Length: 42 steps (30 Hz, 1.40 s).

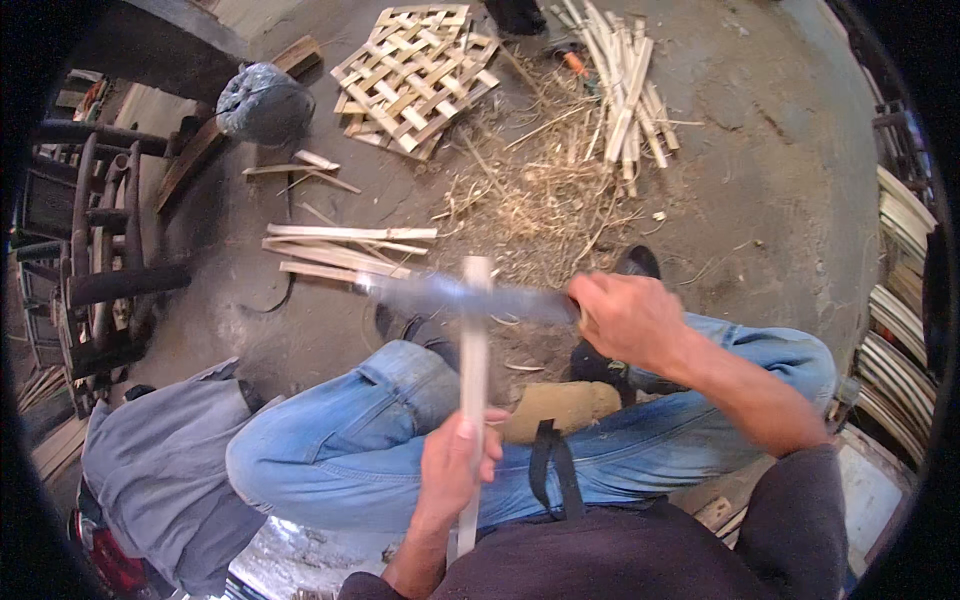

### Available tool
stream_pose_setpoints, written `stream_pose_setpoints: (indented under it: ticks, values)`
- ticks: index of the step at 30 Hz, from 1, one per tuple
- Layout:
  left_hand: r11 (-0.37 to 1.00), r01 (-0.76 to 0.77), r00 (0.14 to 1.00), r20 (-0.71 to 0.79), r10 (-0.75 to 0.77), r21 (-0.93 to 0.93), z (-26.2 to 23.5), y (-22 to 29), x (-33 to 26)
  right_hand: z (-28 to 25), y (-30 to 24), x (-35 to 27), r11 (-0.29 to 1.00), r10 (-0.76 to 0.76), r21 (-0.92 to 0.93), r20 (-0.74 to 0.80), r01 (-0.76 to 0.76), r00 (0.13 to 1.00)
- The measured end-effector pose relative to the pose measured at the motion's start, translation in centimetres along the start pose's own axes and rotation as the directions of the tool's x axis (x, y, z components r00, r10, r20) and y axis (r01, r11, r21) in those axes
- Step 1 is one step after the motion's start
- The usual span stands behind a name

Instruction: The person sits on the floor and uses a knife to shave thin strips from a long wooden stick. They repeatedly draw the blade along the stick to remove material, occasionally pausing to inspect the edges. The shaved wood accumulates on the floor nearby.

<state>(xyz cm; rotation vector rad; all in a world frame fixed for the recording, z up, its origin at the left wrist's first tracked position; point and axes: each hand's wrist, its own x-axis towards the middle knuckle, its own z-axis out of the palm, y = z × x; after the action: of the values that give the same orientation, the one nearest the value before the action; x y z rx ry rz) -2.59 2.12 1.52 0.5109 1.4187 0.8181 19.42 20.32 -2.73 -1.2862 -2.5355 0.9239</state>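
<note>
My left hand (452,465) is closed around a pale bamboo strip (474,365), which points away from me over my lap. My right hand (628,318) grips the handle end of a long knife (530,304). Motion smears its blade, which stretches leftward across the strip near the far end; whether it touches or cuts into it, I cannot tell. Between my legs, a tan pad (560,410) with a dark strap (556,470) lies close to my left hand. Several cut strips (345,240) are on the floor beyond the blade tip.
Shavings (540,205) litter the floor ahead. Farther off lie woven strip panels (415,80) and a bundle of strips (625,90). A round grey lump (262,103) stands far left, above dark-framed furniture (105,230). Grey cloth (165,460) hangs at left; curved strips (900,380) line the right.
</note>
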Motion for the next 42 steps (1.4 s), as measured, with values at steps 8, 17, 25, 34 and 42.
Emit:
stream_pose_setpoints:
  ticks: [8, 17, 25, 34, 42]
  values:
    - [0.892, -0.431, 0.818, -0.358, 0.45, 0.136, 0.8, 1.5, 5.0, 5.9, -7.5, -2.5, 0.429, 0.247, 0.777, 0.389, -0.46, 0.888]
    - [0.883, -0.452, 0.773, -0.551, 0.315, -0.129, -2.7, 1.1, 6.6, 3.8, -4.9, 5.7, 0.358, 0.64, 0.801, 0.163, -0.48, 0.751]
    - [0.877, -0.425, 0.879, -0.335, 0.341, -0.224, -1.2, 0.3, 6.3, -10.6, 21.1, 10.1, 0.746, 0.658, 0.438, -0.373, -0.502, 0.653]
    - [0.882, -0.469, 0.777, -0.499, 0.385, -0.049, 0.9, 5.0, 21.0, -4.4, 7.7, 1.2, 0.387, 0.652, 0.683, 0.272, -0.619, 0.708]
    - [0.215, -0.012, 0.767, -0.129, 0.629, 0.976, -10.8, -6.1, 34.5, -2.2, 3.2, -4.0, 0.325, 0.572, 0.699, 0.391, -0.637, 0.721]
